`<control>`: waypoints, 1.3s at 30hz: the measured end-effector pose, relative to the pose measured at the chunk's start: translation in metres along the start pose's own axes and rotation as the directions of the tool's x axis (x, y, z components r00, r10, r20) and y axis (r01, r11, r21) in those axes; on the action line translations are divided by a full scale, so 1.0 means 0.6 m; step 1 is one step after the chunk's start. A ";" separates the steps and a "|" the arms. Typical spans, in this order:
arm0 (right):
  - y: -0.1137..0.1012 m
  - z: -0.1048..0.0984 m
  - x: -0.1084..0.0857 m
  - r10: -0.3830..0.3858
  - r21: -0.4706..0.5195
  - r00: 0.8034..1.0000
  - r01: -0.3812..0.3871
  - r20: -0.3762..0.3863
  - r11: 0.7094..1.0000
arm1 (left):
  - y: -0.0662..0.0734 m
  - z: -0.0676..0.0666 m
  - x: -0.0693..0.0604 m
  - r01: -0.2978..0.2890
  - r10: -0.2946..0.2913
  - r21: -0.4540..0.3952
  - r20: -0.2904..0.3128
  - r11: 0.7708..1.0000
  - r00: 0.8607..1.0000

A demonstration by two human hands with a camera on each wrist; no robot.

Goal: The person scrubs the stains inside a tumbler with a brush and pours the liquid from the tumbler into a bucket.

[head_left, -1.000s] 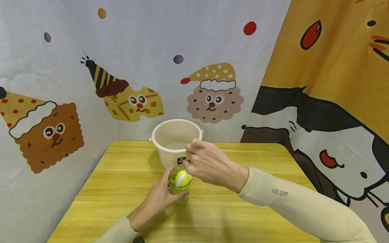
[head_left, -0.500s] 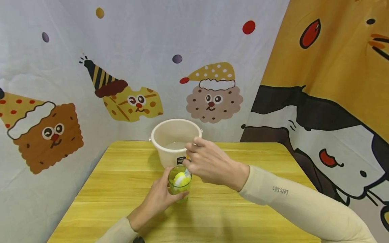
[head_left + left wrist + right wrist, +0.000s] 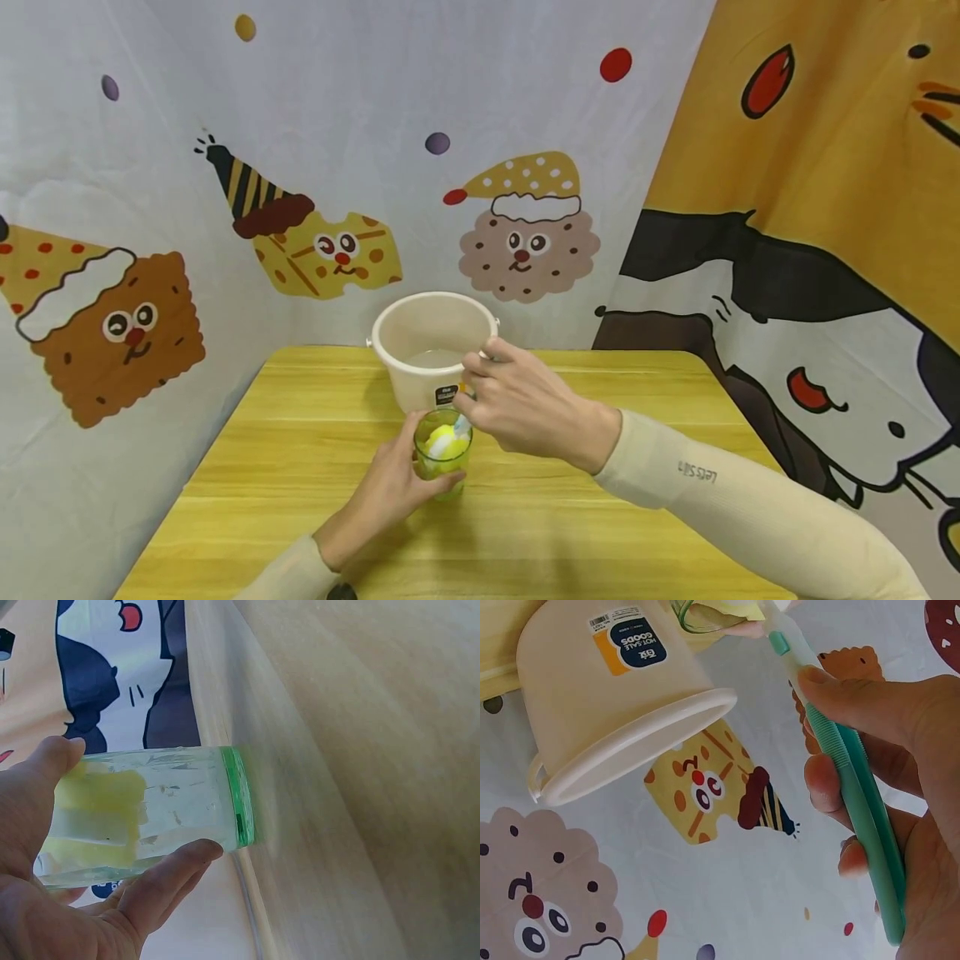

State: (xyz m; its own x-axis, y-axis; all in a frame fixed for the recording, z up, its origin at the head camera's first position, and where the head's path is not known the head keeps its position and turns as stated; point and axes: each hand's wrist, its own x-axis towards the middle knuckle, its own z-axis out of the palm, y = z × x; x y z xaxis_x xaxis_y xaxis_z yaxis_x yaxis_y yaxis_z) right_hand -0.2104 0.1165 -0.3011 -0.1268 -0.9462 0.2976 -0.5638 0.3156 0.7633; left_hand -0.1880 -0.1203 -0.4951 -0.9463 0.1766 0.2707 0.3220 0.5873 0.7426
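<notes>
My left hand grips a green-tinted clear glass around its side, thumb on the near side. The glass stands upright, its green base at the table. Inside its upper part sits the yellow-and-white sponge head of a cup brush. My right hand, above the rim, holds that brush by its handle. In the right wrist view the teal handle lies between thumb and curled fingers, its pale neck pointing toward the glass. From the head view, my right hand hides most of the handle.
A cream bucket with a dark label stands just behind the glass, near the table's back edge. The wood-grain table extends to both sides. A cartoon-printed cloth hangs behind and at the right.
My right hand has shifted slightly up and right. The sponge head has moved a little inside the glass, and more of the brush's pale neck shows. My left hand and the glass stay nearly in place.
</notes>
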 end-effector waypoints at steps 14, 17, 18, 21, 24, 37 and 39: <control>-0.005 0.002 -0.005 0.042 0.025 0.999 -0.041 -0.023 0.999 | 0.001 -0.003 0.000 0.000 0.000 0.003 0.000 1.000 1.000; -0.005 0.002 -0.006 0.051 0.032 0.998 -0.050 -0.032 0.998 | 0.001 -0.002 -0.001 0.001 -0.001 -0.003 0.000 1.000 1.000; -0.005 0.002 -0.006 0.054 0.035 0.998 -0.053 -0.034 0.998 | 0.001 -0.002 -0.001 0.003 -0.003 -0.004 -0.001 1.000 1.000; -0.006 0.002 -0.006 0.066 0.049 0.997 -0.064 -0.043 0.997 | 0.000 -0.003 -0.001 0.005 -0.005 -0.003 -0.005 1.000 1.000; -0.007 0.002 -0.008 0.080 0.066 0.996 -0.077 -0.047 0.995 | 0.000 -0.003 -0.002 0.001 -0.001 -0.004 -0.007 1.000 1.000; -0.013 -0.002 -0.011 0.130 0.089 0.990 -0.125 -0.055 0.988 | -0.002 0.000 0.001 -0.015 0.015 -0.013 0.000 1.000 1.000; -0.014 -0.002 -0.012 0.138 0.094 0.989 -0.133 -0.049 0.987 | -0.002 0.001 0.001 -0.019 0.019 -0.014 0.006 1.000 1.000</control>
State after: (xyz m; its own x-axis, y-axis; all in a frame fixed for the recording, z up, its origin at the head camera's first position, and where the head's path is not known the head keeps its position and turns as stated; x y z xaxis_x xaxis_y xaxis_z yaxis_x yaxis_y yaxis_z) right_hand -0.2038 0.1210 -0.3091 -0.1631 -0.8889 0.4281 -0.6157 0.4307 0.6598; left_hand -0.1888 -0.1206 -0.4964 -0.9402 0.1923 0.2811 0.3401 0.5729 0.7458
